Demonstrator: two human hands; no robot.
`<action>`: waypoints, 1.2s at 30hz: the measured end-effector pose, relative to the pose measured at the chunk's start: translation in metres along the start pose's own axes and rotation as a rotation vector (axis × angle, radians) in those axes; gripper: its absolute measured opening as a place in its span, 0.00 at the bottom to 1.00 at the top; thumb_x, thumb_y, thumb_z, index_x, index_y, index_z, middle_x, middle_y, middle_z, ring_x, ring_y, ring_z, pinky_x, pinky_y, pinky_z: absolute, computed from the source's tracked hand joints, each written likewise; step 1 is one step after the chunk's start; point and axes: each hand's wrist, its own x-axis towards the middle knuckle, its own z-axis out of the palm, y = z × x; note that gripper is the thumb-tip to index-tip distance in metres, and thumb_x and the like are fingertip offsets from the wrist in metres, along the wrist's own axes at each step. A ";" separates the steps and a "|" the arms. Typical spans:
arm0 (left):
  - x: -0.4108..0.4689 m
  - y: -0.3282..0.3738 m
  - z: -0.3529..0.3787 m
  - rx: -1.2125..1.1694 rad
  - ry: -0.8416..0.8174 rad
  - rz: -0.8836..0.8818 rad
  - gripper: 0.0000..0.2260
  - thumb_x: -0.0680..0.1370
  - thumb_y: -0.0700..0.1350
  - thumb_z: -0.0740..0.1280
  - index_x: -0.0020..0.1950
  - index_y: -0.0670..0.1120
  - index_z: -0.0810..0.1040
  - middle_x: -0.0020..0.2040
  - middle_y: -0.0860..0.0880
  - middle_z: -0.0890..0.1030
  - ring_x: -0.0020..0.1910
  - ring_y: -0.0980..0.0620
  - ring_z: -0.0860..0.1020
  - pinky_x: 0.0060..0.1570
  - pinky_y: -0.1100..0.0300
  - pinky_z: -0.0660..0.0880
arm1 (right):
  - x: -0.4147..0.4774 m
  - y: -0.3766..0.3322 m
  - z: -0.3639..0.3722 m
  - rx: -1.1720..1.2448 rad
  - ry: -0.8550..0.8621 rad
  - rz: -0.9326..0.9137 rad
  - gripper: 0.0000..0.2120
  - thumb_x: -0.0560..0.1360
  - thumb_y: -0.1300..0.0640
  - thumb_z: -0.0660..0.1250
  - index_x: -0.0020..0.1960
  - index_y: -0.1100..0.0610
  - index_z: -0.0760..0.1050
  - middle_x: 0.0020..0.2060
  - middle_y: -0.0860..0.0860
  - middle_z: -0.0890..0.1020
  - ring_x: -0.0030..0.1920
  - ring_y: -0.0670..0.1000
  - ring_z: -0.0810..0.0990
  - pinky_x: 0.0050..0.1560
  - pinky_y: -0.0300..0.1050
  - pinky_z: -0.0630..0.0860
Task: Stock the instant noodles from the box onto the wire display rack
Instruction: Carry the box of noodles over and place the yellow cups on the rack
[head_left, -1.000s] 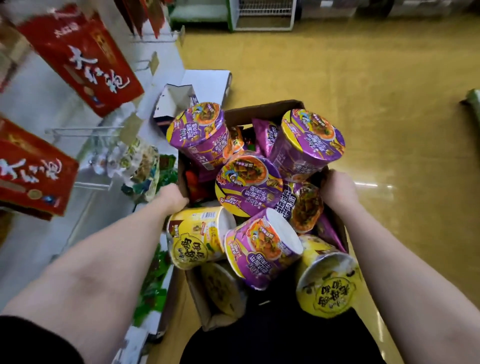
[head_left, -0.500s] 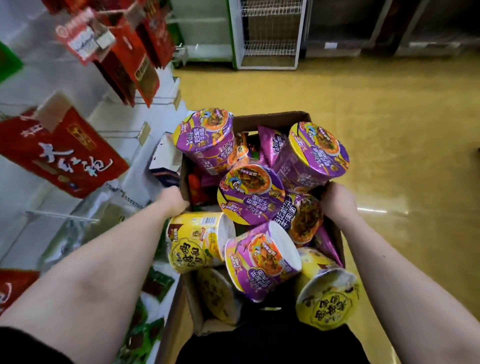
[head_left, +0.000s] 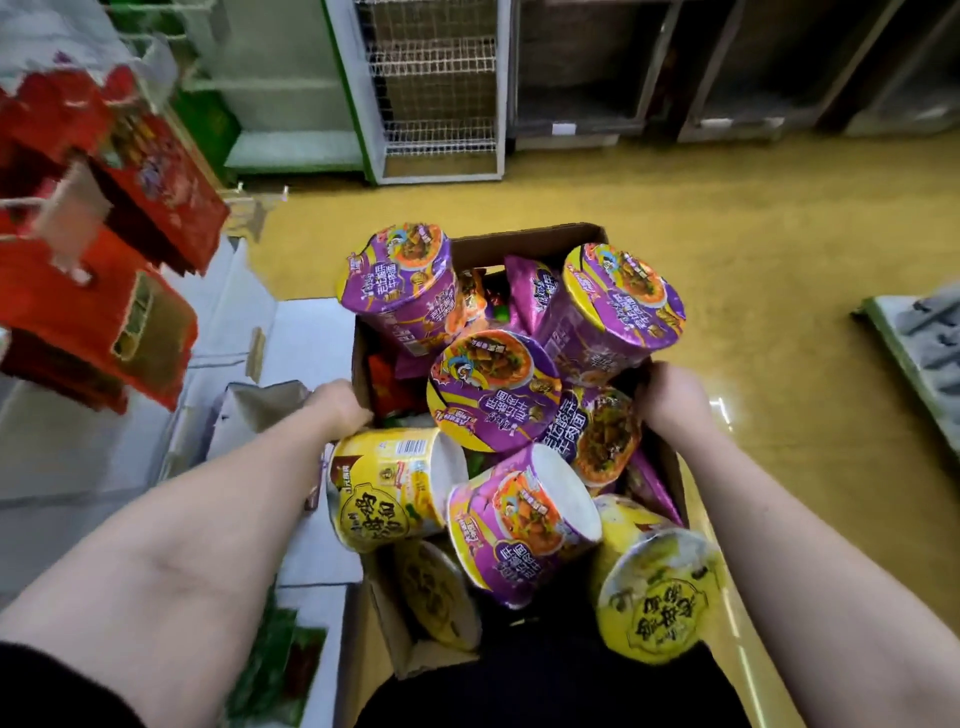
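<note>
We've got the cardboard box (head_left: 524, 241) in the middle of the frame, piled with purple noodle cups (head_left: 493, 389) up top and yellow noodle cups (head_left: 384, 488) lower down, most lying tipped over. Our left hand (head_left: 340, 408) is curled over the box's left wall and our right hand (head_left: 675, 395) over the right wall, both gripping the cardboard, fingertips hidden. The wire rack (head_left: 436, 88) stands upper middle across the yellow floor (head_left: 779, 260), well apart from the box, with red packs (head_left: 104, 291) hanging upper left.
</note>
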 end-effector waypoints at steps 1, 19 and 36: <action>0.016 0.005 -0.008 -0.001 -0.005 0.004 0.15 0.75 0.46 0.66 0.57 0.38 0.78 0.56 0.36 0.79 0.55 0.38 0.77 0.52 0.54 0.74 | 0.015 -0.005 -0.003 0.000 0.005 0.004 0.13 0.74 0.62 0.60 0.54 0.65 0.76 0.49 0.65 0.81 0.50 0.67 0.78 0.41 0.51 0.73; 0.274 0.136 -0.162 -0.029 0.078 -0.199 0.15 0.77 0.48 0.65 0.58 0.38 0.76 0.57 0.38 0.79 0.56 0.39 0.76 0.50 0.55 0.72 | 0.385 -0.090 -0.033 0.069 -0.122 -0.123 0.09 0.72 0.66 0.61 0.50 0.69 0.75 0.47 0.68 0.80 0.49 0.69 0.77 0.39 0.50 0.68; 0.522 0.221 -0.304 0.018 0.049 -0.129 0.15 0.78 0.48 0.65 0.60 0.39 0.75 0.59 0.39 0.78 0.59 0.39 0.76 0.54 0.53 0.72 | 0.626 -0.173 -0.049 0.119 -0.143 0.041 0.12 0.76 0.61 0.59 0.54 0.68 0.75 0.54 0.67 0.78 0.55 0.68 0.76 0.49 0.52 0.73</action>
